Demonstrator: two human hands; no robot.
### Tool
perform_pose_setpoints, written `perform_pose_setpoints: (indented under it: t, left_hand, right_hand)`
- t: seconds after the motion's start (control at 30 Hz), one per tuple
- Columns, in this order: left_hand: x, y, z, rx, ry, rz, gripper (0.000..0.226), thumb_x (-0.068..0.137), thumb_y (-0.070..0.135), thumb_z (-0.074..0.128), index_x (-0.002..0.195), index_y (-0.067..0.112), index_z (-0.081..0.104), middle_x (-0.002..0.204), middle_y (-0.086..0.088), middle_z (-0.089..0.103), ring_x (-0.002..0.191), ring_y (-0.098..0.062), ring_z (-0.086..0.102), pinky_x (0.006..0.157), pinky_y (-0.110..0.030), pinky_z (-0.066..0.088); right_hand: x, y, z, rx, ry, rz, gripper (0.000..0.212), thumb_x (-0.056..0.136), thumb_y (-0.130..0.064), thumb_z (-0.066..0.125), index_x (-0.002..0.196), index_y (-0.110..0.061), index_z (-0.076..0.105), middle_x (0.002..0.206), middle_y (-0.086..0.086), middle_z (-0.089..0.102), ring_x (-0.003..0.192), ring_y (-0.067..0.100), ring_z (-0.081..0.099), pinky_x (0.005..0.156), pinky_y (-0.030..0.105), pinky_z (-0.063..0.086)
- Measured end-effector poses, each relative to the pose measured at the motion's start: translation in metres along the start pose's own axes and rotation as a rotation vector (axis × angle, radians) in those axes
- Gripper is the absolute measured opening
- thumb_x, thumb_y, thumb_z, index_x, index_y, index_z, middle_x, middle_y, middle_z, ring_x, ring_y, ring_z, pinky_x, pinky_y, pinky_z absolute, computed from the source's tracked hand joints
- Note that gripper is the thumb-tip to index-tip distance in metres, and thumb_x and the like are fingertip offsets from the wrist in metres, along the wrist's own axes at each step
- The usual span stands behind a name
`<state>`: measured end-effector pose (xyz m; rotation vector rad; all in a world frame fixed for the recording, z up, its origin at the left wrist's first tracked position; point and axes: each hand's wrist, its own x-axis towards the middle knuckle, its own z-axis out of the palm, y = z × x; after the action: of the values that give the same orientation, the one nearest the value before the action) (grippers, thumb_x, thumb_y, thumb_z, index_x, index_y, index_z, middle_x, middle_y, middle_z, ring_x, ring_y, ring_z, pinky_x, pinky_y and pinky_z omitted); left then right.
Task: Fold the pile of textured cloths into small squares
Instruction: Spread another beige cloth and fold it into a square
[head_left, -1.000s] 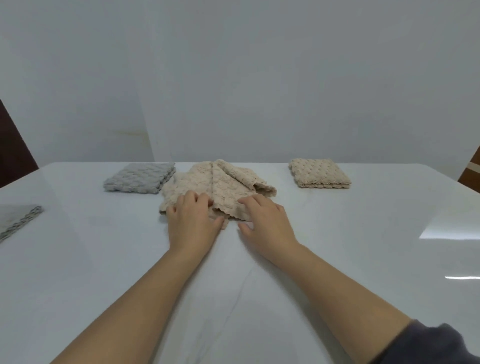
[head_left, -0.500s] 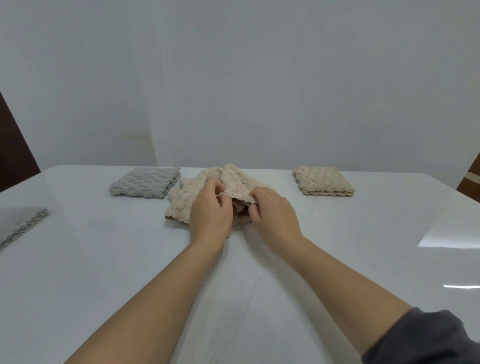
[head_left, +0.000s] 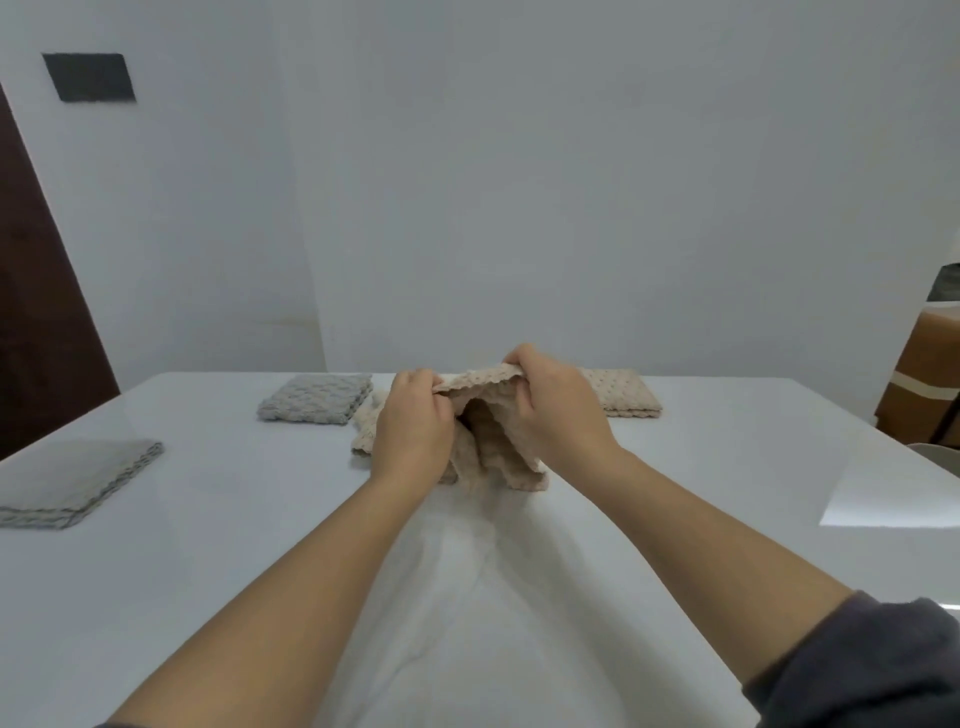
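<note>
A beige textured cloth hangs lifted over the middle of the white table. My left hand pinches its top edge on the left and my right hand grips the same edge on the right, so the cloth droops between them with its lower end touching the table. More beige cloth lies flat behind my left hand, partly hidden. A folded beige square rests at the back right, a folded grey square at the back left.
Another grey folded cloth lies at the table's left edge. A brown door stands at the left and a brown box past the table's right corner. A white wall rises behind the table.
Both hands went from pressing the beige cloth flat to pinching its edge and raising it off the table. The head camera has tilted up.
</note>
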<state>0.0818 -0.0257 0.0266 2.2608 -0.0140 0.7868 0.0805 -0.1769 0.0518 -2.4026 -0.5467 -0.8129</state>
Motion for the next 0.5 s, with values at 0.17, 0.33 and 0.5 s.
perform_pose_setpoints:
  t: [0.17,0.33,0.5]
  left_hand:
    - [-0.007,0.016,-0.029,-0.112,0.103,0.069,0.019,0.098,0.012,0.034,0.092,0.015,0.052,0.075,-0.002,0.056,0.071,-0.022,0.052,0.062,-0.041,0.041]
    - [-0.013,0.021,-0.064,0.071,0.063,0.400,0.019,0.102,0.025,0.042,0.096,0.014,0.057,0.076,0.001,0.059,0.069,-0.020,0.054,0.062,-0.036,0.042]
    - [-0.016,0.018,-0.090,0.329,-0.309,0.597,0.022,0.091,0.039,0.062,0.087,0.019,0.054,0.061,0.012,0.048,0.054,-0.006,0.044,0.053,-0.027,0.035]
  right_hand:
    - [0.000,-0.016,-0.031,0.039,0.057,-0.007,0.030,0.096,-0.004,0.039,0.120,-0.010,0.057,0.103,0.006,0.065,0.092,0.024,0.058,0.076,0.034,0.044]
    - [0.002,-0.022,-0.059,0.149,0.124,0.078,0.028,0.097,-0.004,0.036,0.112,-0.011,0.059,0.090,0.000,0.060,0.081,0.018,0.054,0.068,0.028,0.037]
    - [-0.002,-0.016,-0.065,0.100,0.088,0.100,0.030,0.097,-0.004,0.036,0.114,-0.011,0.060,0.095,-0.001,0.058,0.086,0.018,0.054,0.071,0.028,0.038]
